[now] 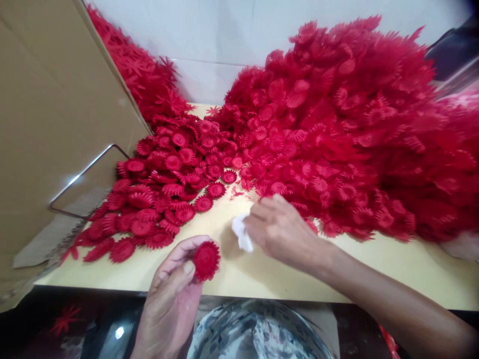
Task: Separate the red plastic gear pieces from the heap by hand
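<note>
Between the thumb and fingers of my left hand is a round red toothed flower piece, held above the table's front edge. My right hand is closed, with a crumpled white cloth or tissue poking out on its left side. Its fingertips are partly hidden and reach the near edge of a big heap of thin red flower pieces. Left of it lies a pile of thicker, stacked-looking red flower pieces.
A cardboard box side with a bent metal wire handle stands at the left. Red star-shaped pieces are heaped behind it. The pale yellow table meets a white wall. Patterned fabric shows below the table edge.
</note>
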{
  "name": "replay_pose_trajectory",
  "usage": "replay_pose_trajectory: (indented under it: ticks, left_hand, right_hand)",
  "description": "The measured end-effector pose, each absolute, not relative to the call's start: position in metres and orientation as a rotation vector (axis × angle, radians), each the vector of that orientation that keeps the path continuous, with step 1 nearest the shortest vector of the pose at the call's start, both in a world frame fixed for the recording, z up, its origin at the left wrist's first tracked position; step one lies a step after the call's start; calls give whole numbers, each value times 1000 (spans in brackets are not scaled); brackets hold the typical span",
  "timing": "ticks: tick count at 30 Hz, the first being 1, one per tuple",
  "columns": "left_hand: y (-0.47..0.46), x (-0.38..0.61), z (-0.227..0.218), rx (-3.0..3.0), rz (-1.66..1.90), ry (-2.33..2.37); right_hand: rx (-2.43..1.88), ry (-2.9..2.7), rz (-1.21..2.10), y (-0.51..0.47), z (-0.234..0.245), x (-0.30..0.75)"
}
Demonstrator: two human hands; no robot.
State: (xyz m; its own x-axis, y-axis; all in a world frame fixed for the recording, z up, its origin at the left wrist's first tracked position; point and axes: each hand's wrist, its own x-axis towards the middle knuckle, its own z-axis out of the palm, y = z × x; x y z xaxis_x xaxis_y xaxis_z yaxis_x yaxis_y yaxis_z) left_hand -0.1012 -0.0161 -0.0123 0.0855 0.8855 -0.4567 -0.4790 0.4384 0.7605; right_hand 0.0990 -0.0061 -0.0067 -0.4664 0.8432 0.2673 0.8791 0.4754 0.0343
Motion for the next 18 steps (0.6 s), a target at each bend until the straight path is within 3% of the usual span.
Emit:
replay_pose_trajectory:
  ticks: [9,18]
  left_hand:
    - [-16,-98,-18,508,1033,1049]
    - [-14,-97,-20,502,1047,1087]
  right_hand:
    - [-1519,-2501,-514,35,-26,91]
    - [-1499,-2474,-405,-13,-10,104]
